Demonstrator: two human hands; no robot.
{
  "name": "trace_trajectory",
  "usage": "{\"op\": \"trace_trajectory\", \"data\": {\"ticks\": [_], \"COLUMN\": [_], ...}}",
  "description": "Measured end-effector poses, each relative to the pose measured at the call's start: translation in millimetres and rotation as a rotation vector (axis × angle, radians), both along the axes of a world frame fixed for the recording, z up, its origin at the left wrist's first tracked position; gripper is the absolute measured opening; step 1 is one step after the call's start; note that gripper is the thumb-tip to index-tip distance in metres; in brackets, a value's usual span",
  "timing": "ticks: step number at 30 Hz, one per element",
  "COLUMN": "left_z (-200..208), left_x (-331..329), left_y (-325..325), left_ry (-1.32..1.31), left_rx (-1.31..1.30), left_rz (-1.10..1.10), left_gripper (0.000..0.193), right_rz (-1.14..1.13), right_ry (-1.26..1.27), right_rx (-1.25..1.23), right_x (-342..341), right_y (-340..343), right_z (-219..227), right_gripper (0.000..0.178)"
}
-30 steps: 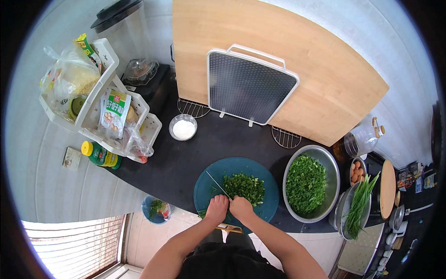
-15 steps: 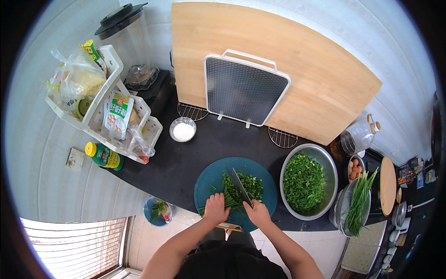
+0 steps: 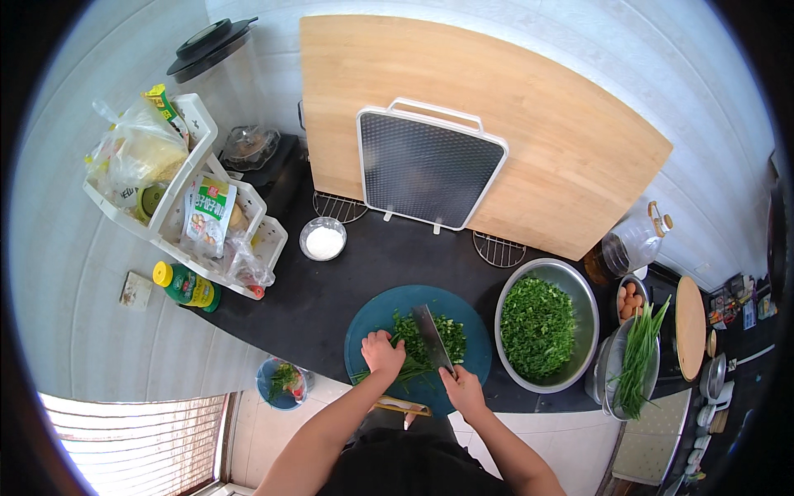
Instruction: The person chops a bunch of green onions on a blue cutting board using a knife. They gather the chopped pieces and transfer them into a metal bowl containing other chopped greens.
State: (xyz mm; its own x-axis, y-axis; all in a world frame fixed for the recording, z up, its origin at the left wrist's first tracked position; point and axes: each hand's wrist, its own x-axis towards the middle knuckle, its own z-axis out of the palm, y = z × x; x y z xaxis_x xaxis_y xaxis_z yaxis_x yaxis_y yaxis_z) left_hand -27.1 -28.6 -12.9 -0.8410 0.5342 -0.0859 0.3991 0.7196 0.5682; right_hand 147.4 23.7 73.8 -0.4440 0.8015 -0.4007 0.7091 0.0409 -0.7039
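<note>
A round blue-green cutting board (image 3: 475,364) lies at the counter's front edge, heaped with chopped green chives (image 3: 451,335). My right hand (image 3: 465,392) grips a kitchen knife (image 3: 432,337) by its handle, its broad blade slanting away to the left over the greens. Left of the blade, my left hand (image 3: 383,354) rests with bent fingers on the chives; its fingertips are partly hidden. Longer uncut stalks (image 3: 407,374) lie beside that hand, toward me. To the right of the board, a large steel bowl (image 3: 592,331) holds a pile of finely chopped greens (image 3: 538,326).
Whole chives (image 3: 638,360) lie across a colander (image 3: 608,376) at the right, near a bowl of eggs (image 3: 630,299). A small bowl of white powder (image 3: 323,241) stands behind the board. At left are a white rack (image 3: 186,157) and a yellow-capped bottle (image 3: 186,285).
The knife has turned so more of its blade face shows, and its tip has moved right. My left hand has shifted slightly away from me over the board. The view has tilted a little.
</note>
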Motion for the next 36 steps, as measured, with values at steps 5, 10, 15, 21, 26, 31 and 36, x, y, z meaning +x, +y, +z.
{"op": "trace_trajectory", "data": {"ticks": [5,10,15,21,26,31,36], "left_z": [-1,-12,-12,-11,22,6,1], "left_x": [-7,-22,-40,-35,-18,-9,-5], "left_y": [16,8,-21,-40,-46,-55,-55], "left_ry": [0.052,0.086,0.065,-0.055,-0.003,-0.012,0.002], "left_rx": [-0.153,-0.09,0.038,0.103,0.11,0.184,0.181], "left_rz": [-0.138,-0.211,-0.348,-0.531,-0.545,-0.514,-0.515], "left_gripper": [0.016,0.013,0.01,0.02,0.035,0.042,0.04], "right_rz": [-0.006,0.004,0.008,0.03,0.088,0.229,0.289], "right_ry": [0.022,0.031,0.073,0.073,-0.049,-0.067,-0.07], "right_rx": [-0.028,-0.039,-0.032,0.012,0.048,0.131,0.178], "right_x": [6,6,10,15,15,9,0], "right_y": [-2,-3,-2,-4,-7,-17,-21], "right_z": [-5,-6,-15,-22,1,3,-5], "right_gripper": [0.042,0.041,0.042,0.042,0.043,0.039,0.038]}}
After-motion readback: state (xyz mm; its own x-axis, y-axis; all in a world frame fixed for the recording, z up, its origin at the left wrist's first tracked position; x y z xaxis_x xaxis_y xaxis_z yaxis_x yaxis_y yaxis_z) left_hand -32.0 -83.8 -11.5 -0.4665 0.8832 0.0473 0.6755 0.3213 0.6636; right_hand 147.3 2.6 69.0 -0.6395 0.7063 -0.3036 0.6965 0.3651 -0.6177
